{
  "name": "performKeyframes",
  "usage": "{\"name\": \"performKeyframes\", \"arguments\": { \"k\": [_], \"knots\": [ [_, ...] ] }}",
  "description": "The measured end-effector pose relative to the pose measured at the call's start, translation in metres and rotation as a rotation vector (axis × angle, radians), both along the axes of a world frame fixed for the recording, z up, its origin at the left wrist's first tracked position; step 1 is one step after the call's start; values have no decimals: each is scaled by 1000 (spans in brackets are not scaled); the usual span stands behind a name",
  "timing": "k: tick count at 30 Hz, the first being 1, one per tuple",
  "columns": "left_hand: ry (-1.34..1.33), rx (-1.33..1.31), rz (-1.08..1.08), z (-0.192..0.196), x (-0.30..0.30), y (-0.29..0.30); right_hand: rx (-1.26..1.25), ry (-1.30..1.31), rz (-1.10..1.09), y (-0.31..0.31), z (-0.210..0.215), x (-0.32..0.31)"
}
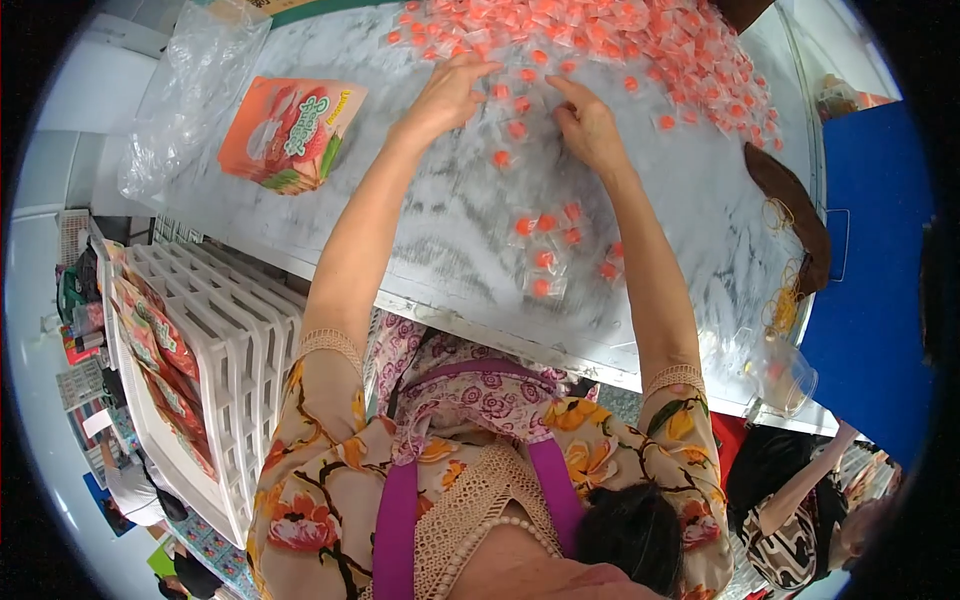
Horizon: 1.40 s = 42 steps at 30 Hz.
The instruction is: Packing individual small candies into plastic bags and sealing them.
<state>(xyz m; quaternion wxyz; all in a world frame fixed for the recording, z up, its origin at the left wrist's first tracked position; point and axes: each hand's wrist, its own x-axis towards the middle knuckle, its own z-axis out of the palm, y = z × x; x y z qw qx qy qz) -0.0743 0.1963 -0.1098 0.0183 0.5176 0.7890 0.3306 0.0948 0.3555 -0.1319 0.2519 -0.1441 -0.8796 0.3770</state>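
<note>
My left grip (443,102) and right grip (592,132) have fingers apart, empty. A few clear square packets with round orange centres (546,222) lie set apart; most remain heaped.

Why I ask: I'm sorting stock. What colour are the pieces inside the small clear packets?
The pieces are orange-red, clearest in the head view.

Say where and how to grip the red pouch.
Pinch the pouch along its right edge, coming from the right, the side nearer the left hand. It lies printed face up, with that edge uncovered; the clear plastic lies along its left. Thumb on top, fingers under should probably work; its fill isn't visible.
</note>
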Motion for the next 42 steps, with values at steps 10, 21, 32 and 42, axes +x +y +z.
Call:
{"name": "performKeyframes", "arguments": {
  "k": [10, 21, 32, 42],
  "knots": [
    [-137, -279, 102, 20, 5, 1, 341, 74, 52, 17, 0, -40],
    [-166, -174, -9, 6, 70, -54, -79, -107, 310, -39, 8, 31],
    [-41, -2, -142, 0, 120, -72, 199, -185, -225, -70, 23, 225],
    [7, 152, -95, -33, 187, -36, 192, -159, -16, -112, 17, 163]
  ]
}}
